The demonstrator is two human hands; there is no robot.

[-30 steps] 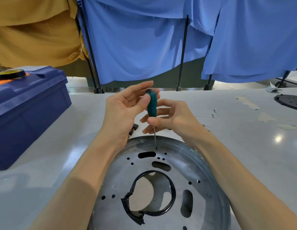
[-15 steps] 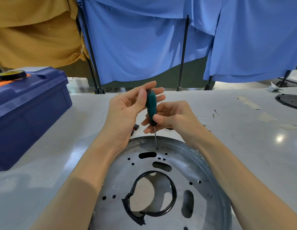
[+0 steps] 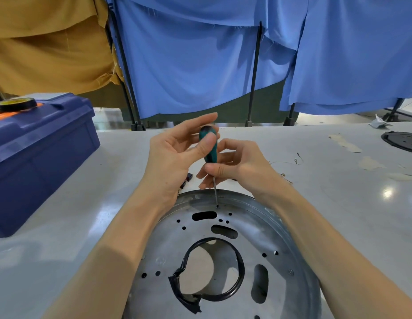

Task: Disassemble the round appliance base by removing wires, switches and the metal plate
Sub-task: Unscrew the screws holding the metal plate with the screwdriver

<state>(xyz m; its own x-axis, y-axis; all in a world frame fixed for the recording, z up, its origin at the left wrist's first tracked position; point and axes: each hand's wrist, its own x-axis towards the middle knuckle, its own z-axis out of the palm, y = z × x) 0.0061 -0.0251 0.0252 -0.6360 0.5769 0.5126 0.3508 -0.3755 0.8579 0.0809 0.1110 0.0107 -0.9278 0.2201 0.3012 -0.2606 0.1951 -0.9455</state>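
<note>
- Blue drapes [image 3: 200, 65] hung behind a white table [image 3: 338, 215]; toolbox [image 3: 34, 162] at left.
- Round base [image 3: 223, 249]: metal plate lying flat on the table, just before the person, with a black ring [image 3: 240, 268] at its centre hole.
- Screwdriver [image 3: 210, 146]: upright, tip seated at a hole near the base's far rim.
- Right hand [image 3: 235, 164]: fingers pinching the lower handle.
- Left hand [image 3: 177, 155]: thumb pressed on the handle, fingers spread.
- Step judged: undoing a rim screw.
- Next calls for: steady downward pressure while twisting, tip kept seated.

workshop | toolbox [image 3: 39, 153] | bench [image 3: 338, 203] | cloth screens [image 3: 200, 65]
</note>
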